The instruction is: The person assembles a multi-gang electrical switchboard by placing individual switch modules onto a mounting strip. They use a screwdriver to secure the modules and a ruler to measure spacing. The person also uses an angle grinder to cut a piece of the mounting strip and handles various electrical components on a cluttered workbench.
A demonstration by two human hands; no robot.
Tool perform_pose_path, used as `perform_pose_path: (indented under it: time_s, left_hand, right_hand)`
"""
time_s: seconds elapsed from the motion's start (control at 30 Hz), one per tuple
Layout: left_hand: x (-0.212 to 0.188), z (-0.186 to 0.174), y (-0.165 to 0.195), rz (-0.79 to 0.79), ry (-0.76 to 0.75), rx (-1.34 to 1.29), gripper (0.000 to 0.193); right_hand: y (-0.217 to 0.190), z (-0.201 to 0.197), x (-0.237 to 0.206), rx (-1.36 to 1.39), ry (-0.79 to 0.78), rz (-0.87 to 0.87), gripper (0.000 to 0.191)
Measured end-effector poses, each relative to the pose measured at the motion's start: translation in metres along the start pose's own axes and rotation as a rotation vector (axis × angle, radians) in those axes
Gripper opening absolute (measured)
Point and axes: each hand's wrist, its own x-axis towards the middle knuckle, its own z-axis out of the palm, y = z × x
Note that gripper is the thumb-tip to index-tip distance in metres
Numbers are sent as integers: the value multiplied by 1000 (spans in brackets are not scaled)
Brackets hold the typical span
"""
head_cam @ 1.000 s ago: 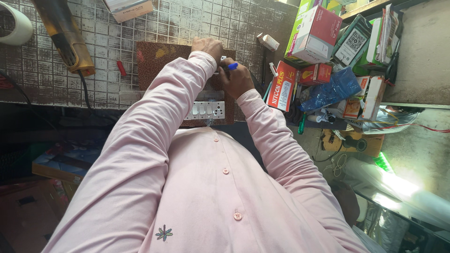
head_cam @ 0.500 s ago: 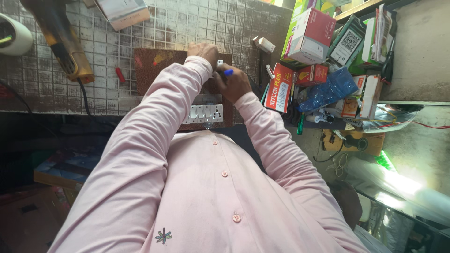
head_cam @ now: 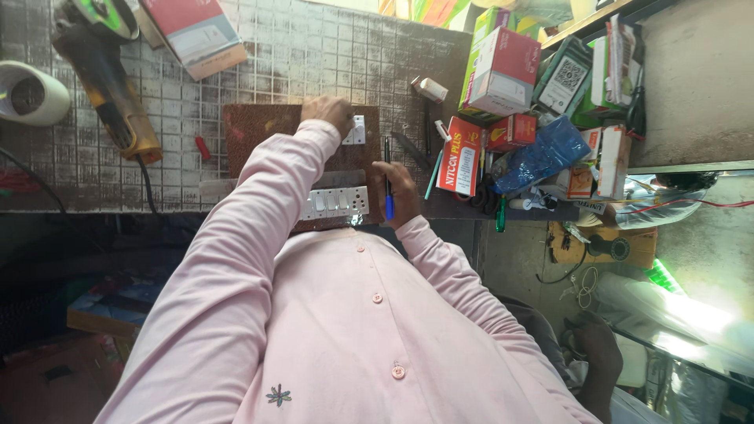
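A brown wooden board (head_cam: 263,137) lies on the tiled counter (head_cam: 314,55) in front of me. My left hand (head_cam: 328,114) reaches to the board's far edge, fingers closed on a small white switch module (head_cam: 356,130). A white switch plate (head_cam: 334,202) with several switches rests on the board's near edge, close to my chest. My right hand (head_cam: 402,196) is beside that plate and grips a slim tool with a blue handle (head_cam: 388,188), its tip pointing away from me. My pink sleeve hides the middle of the board.
A yellow and green angle grinder (head_cam: 102,78) and a white tape roll (head_cam: 27,94) lie at the left. A red and white box (head_cam: 196,31) sits at the far edge. Stacked coloured cartons (head_cam: 503,71), a red carton (head_cam: 459,157) and a blue bag (head_cam: 542,157) crowd the right.
My right hand has drawn back from the left hand toward my body, carrying the blue-handled tool down beside the switch plate. The left hand stays at the board's far edge.
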Motion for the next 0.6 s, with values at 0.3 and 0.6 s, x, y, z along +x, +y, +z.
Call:
perform_pose_path:
  time_s: [0.3, 0.6]
  left_hand:
    - [-124, 10, -32, 87, 547, -531, 21]
    - [-325, 50, -99, -543, 718, -625, 17]
  right_hand:
    - [19, -23, -18, 72, 72, 105, 24]
    - [42, -19, -50, 116, 3, 142, 27]
